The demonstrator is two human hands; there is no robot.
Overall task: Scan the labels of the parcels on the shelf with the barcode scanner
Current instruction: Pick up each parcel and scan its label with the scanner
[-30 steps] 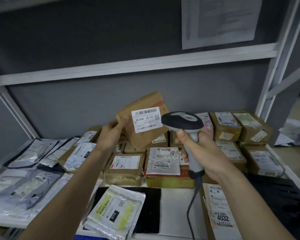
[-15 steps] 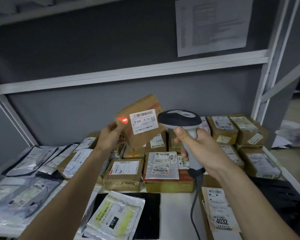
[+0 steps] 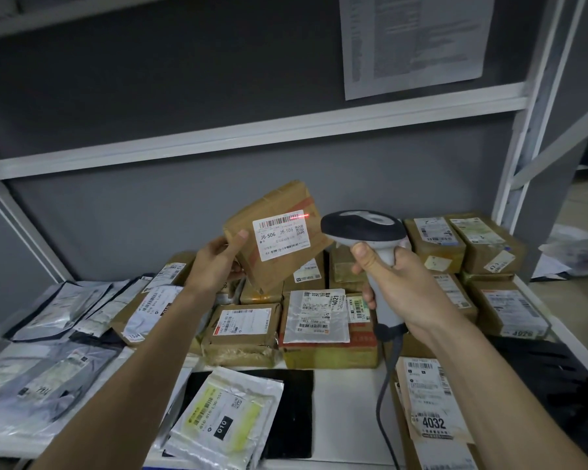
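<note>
Right, I've got the brown taped cardboard parcel (image 3: 275, 232) lifted off the white metal shelf (image 3: 336, 395) and tilted so its white printed label (image 3: 280, 239) faces the scanner head. My left hand (image 3: 218, 262) grips the parcel's left edge, thumb on the front face clear of the label, fingers curled behind. My right hand (image 3: 398, 283) is wrapped tight round the handle of the grey corded barcode scanner (image 3: 367, 239), thumb up near the head. Red laser line (image 3: 301, 217) sits at the top barcode's right end, so I judge aim needs nudging left. Other brown boxes (image 3: 330, 323) wait below.
</note>
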